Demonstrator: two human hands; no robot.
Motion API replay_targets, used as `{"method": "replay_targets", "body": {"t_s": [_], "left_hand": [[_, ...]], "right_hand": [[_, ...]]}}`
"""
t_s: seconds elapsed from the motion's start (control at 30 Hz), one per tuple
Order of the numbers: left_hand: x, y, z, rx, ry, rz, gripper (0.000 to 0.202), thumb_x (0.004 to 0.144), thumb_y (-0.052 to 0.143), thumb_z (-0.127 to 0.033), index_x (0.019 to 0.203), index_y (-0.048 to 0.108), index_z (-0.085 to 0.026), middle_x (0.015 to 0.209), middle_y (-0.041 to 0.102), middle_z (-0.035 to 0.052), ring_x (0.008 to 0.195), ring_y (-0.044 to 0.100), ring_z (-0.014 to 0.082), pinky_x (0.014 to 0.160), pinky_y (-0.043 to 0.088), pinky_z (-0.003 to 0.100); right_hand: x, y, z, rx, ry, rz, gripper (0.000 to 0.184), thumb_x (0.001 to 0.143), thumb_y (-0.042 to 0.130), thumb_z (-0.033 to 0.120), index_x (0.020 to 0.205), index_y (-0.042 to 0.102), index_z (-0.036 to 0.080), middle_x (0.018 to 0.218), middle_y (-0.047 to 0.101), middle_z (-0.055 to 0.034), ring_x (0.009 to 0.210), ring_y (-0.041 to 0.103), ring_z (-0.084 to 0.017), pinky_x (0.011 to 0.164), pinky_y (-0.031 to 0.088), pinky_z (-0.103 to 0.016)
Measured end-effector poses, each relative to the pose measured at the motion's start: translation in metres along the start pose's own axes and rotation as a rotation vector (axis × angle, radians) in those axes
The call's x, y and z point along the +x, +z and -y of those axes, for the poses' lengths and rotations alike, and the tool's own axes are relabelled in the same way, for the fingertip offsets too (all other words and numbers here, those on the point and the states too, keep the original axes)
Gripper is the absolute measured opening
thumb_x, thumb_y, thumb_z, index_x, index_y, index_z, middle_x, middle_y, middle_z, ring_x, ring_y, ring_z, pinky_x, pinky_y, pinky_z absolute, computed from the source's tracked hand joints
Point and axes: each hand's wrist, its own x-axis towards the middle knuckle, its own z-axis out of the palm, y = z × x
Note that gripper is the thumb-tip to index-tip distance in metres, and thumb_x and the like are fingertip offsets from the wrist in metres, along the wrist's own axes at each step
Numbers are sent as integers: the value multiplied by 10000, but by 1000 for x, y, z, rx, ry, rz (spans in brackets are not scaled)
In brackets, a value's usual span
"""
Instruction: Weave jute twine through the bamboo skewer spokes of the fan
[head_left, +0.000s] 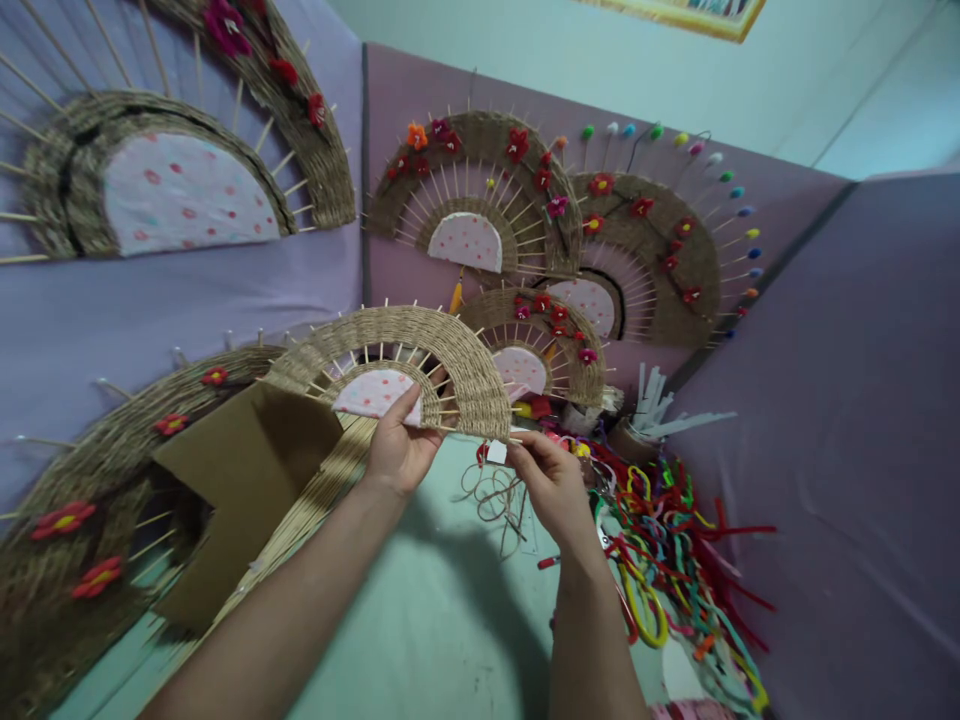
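A half-round woven fan point(480, 375) of tan cord on thin sticks is held up in front of me, with a spotted white half-circle of cloth point(375, 392) at its centre. My left hand point(405, 440) grips it from below, thumb on the cloth and fingers behind the sticks. At the fan's lower right corner, my right hand point(547, 475) pinches the end of a stick, its fingertips partly hidden. Stick tips poke out along the outer edge. Below the fan a loose thin cord point(499, 495) lies in loops on the pale green table point(450, 620).
Finished fans with red flowers point(517, 145) hang on the panels behind. A folded cardboard piece point(247, 480) and a bundle of thin sticks point(311, 510) lie left. Tangled coloured pipe cleaners point(645, 600) spread right, near a holder of white strips point(652, 410).
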Motion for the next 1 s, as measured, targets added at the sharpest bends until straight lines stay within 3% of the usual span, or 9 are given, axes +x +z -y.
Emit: {"method": "replay_targets", "body": {"t_s": [0.13,0.3,0.5,0.77,0.9,1.0], "left_hand": [[0,0,1,-7,21,-5,269,852,507,-157,1060,658,-80,1031,705,137,988,658,240,846,551,369],[2,-1,2,-6,95,8,310,822,541,-156,1106,658,-106,1043,705,135,1023,646,254,865,539,391],[1,-3,-1,109,82,53,314,772,594,-140,1071,679,-101,1063,706,132,1017,650,259,850,540,373],[2,-5,-19,197,-76,144,399,791,542,-126,1179,612,-60,987,724,139,912,685,253,794,557,361],[4,-9,-24,208,-170,172,486,809,513,-93,1293,525,-137,972,731,100,833,702,223,754,567,358],[6,-12,-25,197,-259,171,497,830,486,-101,1326,484,-137,955,730,107,782,706,213,709,575,342]], "right_hand": [[-2,5,6,-135,-20,15,211,882,517,330,816,641,172,677,577,-2,625,520,-134,578,410,-236],[-4,6,12,-313,-34,16,206,897,499,314,852,649,181,701,622,-12,643,552,-153,612,417,-253],[-4,3,15,-454,-171,-55,163,896,507,254,825,634,182,795,651,-44,730,584,-167,680,424,-270],[-5,-6,17,-415,-189,-61,135,860,591,269,752,599,188,726,589,-6,656,510,-135,627,388,-250],[-6,-7,15,-249,-88,27,143,830,618,276,720,601,186,683,578,6,619,499,-129,581,387,-240],[-5,-6,14,-152,-79,97,115,839,602,255,747,601,187,700,576,4,634,506,-129,578,397,-236]]}}
